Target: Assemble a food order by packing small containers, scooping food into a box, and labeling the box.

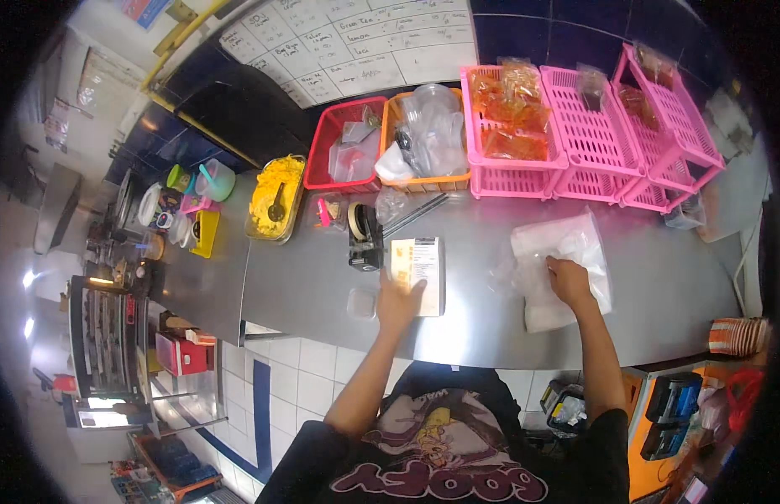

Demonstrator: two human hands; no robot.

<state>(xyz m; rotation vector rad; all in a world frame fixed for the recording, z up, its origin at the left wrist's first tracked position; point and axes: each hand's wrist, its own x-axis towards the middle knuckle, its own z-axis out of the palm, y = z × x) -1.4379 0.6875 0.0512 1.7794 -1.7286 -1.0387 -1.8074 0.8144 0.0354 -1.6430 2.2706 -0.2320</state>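
My left hand (398, 301) rests on a white printed paper slip (423, 267) lying on the steel counter (306, 277), its fingers laid flat over the slip's lower left part. My right hand (568, 280) presses down on a stack of clear plastic bags (566, 244) further right, fingers curled into the top bag. A black tape dispenser (365, 235) stands just left of the slip. A small clear lid (362, 302) lies beside my left wrist.
Pink baskets (591, 139) with packed snacks, an orange basket (428, 134) of clear cups and a red basket (348, 147) line the back. A tub of yellow food (276, 197) with a scoop sits left. Paper cups (738, 334) lie at the right edge.
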